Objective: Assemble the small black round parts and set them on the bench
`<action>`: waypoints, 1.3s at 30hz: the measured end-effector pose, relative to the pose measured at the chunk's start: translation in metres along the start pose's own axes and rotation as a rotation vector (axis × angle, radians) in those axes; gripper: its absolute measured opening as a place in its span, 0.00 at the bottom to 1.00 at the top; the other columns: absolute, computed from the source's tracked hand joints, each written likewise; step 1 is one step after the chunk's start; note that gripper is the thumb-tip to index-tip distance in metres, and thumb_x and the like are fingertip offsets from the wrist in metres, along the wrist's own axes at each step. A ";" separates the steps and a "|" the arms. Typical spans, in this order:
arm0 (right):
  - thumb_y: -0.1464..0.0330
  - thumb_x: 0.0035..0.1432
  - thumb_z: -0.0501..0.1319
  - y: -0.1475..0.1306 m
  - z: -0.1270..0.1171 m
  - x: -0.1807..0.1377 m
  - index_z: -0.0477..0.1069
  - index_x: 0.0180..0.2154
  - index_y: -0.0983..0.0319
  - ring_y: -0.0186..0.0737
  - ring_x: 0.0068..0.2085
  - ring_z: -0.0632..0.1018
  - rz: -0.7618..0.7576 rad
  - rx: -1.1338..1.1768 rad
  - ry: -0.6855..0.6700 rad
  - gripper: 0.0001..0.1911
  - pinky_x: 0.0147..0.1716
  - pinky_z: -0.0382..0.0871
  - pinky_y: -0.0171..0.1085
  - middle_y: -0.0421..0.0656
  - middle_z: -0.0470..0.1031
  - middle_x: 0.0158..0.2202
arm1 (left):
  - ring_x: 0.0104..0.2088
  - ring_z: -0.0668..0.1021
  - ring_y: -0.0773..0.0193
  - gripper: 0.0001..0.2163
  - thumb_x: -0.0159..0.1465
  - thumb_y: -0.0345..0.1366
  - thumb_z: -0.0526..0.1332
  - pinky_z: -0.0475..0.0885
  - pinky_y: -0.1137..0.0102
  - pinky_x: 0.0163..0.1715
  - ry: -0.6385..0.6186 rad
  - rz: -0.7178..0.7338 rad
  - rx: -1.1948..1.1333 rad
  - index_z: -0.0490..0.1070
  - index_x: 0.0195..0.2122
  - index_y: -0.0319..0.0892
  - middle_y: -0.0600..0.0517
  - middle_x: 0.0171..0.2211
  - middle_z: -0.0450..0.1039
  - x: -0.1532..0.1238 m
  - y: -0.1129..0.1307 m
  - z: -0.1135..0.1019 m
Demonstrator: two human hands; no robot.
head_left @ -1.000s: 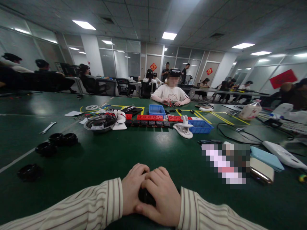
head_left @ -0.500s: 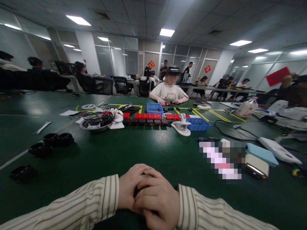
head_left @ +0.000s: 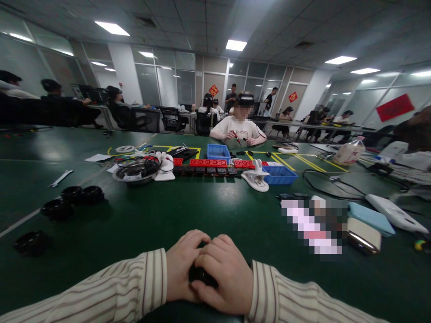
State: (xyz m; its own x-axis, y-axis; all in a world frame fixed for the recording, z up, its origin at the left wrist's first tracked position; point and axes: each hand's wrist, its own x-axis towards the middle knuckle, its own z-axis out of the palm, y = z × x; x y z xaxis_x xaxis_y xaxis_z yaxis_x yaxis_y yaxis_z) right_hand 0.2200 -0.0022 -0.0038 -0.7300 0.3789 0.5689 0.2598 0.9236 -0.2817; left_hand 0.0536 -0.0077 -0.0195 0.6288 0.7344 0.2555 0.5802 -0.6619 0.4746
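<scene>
While both hands rest on the green desk, left hand and right hand have fingers clamped on what looks like a small black object.

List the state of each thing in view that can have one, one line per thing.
left hand: closed around a small black object, on the table
right hand: closed over the same object
small black object: mostly hidden between both hands
blue bin: upright, contents not visible
metal bowl: upright, holds cables
wrench: lying flat, untouched

bare green table ahead, black rings left
</scene>
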 end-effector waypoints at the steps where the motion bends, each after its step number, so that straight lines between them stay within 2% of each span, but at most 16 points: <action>1: 0.65 0.54 0.51 0.000 0.000 0.000 0.65 0.32 0.62 0.37 0.32 0.68 -0.034 0.010 0.000 0.09 0.34 0.57 0.39 0.42 0.71 0.29 | 0.43 0.67 0.52 0.25 0.37 0.42 0.68 0.64 0.58 0.48 -0.023 0.024 -0.032 0.70 0.38 0.45 0.49 0.42 0.62 0.001 -0.002 -0.001; 3: 0.68 0.52 0.50 0.000 -0.001 0.001 0.64 0.30 0.62 0.36 0.31 0.68 -0.102 0.043 0.013 0.07 0.36 0.57 0.39 0.40 0.71 0.27 | 0.44 0.67 0.52 0.25 0.35 0.40 0.68 0.64 0.60 0.47 -0.058 0.062 -0.077 0.70 0.37 0.45 0.50 0.43 0.61 0.003 -0.005 -0.002; 5: 0.70 0.48 0.49 -0.001 -0.001 0.001 0.64 0.29 0.61 0.35 0.30 0.69 -0.164 0.093 0.029 0.06 0.38 0.58 0.39 0.39 0.71 0.25 | 0.44 0.67 0.52 0.26 0.35 0.43 0.68 0.64 0.59 0.48 -0.072 0.074 -0.100 0.70 0.38 0.45 0.50 0.43 0.62 0.004 -0.007 -0.003; 8: 0.72 0.43 0.47 -0.003 0.001 0.001 0.63 0.29 0.61 0.34 0.30 0.70 -0.234 0.184 0.028 0.09 0.39 0.59 0.39 0.38 0.71 0.24 | 0.43 0.68 0.51 0.27 0.37 0.49 0.67 0.64 0.58 0.46 -0.078 0.072 -0.112 0.70 0.39 0.45 0.49 0.42 0.63 0.004 -0.009 -0.003; 10: 0.71 0.43 0.47 -0.004 0.000 0.001 0.63 0.31 0.61 0.35 0.31 0.70 -0.238 0.223 0.042 0.11 0.40 0.60 0.39 0.39 0.71 0.25 | 0.44 0.68 0.51 0.29 0.38 0.50 0.67 0.63 0.57 0.47 -0.074 0.065 -0.106 0.68 0.42 0.45 0.48 0.43 0.64 0.003 -0.009 -0.003; 13: 0.65 0.49 0.48 -0.006 -0.004 0.003 0.64 0.35 0.62 0.39 0.36 0.70 -0.163 0.192 0.092 0.12 0.43 0.59 0.42 0.43 0.72 0.30 | 0.48 0.66 0.49 0.37 0.40 0.50 0.67 0.59 0.54 0.51 -0.035 0.042 -0.096 0.59 0.52 0.43 0.45 0.49 0.61 0.000 -0.007 -0.002; 15: 0.57 0.53 0.49 -0.006 -0.008 0.004 0.64 0.36 0.63 0.41 0.37 0.69 -0.066 0.127 0.093 0.17 0.41 0.59 0.43 0.45 0.71 0.32 | 0.51 0.63 0.47 0.40 0.42 0.51 0.66 0.56 0.54 0.54 0.020 0.016 -0.089 0.55 0.54 0.42 0.43 0.52 0.58 -0.002 -0.003 -0.002; 18: 0.47 0.54 0.46 -0.006 -0.010 0.003 0.66 0.37 0.64 0.42 0.35 0.68 0.075 0.051 0.059 0.28 0.36 0.59 0.42 0.46 0.70 0.32 | 0.50 0.64 0.47 0.39 0.40 0.53 0.67 0.58 0.52 0.52 0.091 -0.041 -0.042 0.57 0.51 0.41 0.43 0.49 0.59 -0.004 0.003 -0.001; 20: 0.45 0.54 0.45 -0.005 -0.009 0.002 0.67 0.34 0.64 0.41 0.32 0.68 0.119 0.024 0.029 0.30 0.34 0.58 0.41 0.46 0.70 0.31 | 0.46 0.67 0.49 0.35 0.39 0.51 0.67 0.58 0.51 0.52 0.084 -0.056 -0.002 0.61 0.47 0.41 0.46 0.44 0.63 -0.004 0.007 0.001; 24: 0.56 0.58 0.46 -0.003 -0.006 0.001 0.67 0.32 0.64 0.39 0.31 0.67 0.057 0.019 -0.039 0.20 0.31 0.57 0.38 0.44 0.69 0.29 | 0.40 0.69 0.55 0.23 0.42 0.45 0.67 0.56 0.50 0.52 0.010 -0.055 0.024 0.67 0.39 0.43 0.51 0.37 0.64 -0.004 0.009 0.004; 30: 0.65 0.56 0.47 0.000 -0.006 0.002 0.67 0.30 0.63 0.37 0.31 0.68 -0.123 0.100 0.001 0.12 0.32 0.59 0.38 0.43 0.72 0.29 | 0.39 0.68 0.55 0.27 0.34 0.43 0.67 0.64 0.57 0.44 -0.075 0.017 -0.060 0.68 0.37 0.43 0.51 0.38 0.62 0.003 0.004 -0.004; 35: 0.71 0.47 0.47 0.000 0.000 0.001 0.65 0.27 0.62 0.36 0.31 0.70 -0.235 0.177 -0.018 0.09 0.37 0.63 0.38 0.42 0.72 0.25 | 0.39 0.68 0.55 0.22 0.34 0.43 0.64 0.63 0.57 0.45 -0.116 0.049 -0.069 0.67 0.31 0.42 0.51 0.37 0.63 0.007 0.002 -0.008; 39: 0.70 0.45 0.46 -0.001 0.004 -0.003 0.64 0.27 0.61 0.36 0.33 0.71 -0.311 0.207 -0.077 0.10 0.40 0.64 0.38 0.42 0.72 0.25 | 0.39 0.69 0.54 0.26 0.33 0.43 0.65 0.65 0.58 0.45 -0.118 0.028 -0.067 0.67 0.36 0.41 0.50 0.38 0.65 0.005 0.000 -0.006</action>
State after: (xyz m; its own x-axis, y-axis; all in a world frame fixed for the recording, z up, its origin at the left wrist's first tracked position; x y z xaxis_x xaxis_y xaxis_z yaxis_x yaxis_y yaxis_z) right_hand 0.2189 -0.0039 -0.0085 -0.8014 0.0696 0.5941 -0.1087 0.9597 -0.2592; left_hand 0.0534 -0.0034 -0.0130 0.7032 0.6903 0.1703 0.5284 -0.6676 0.5245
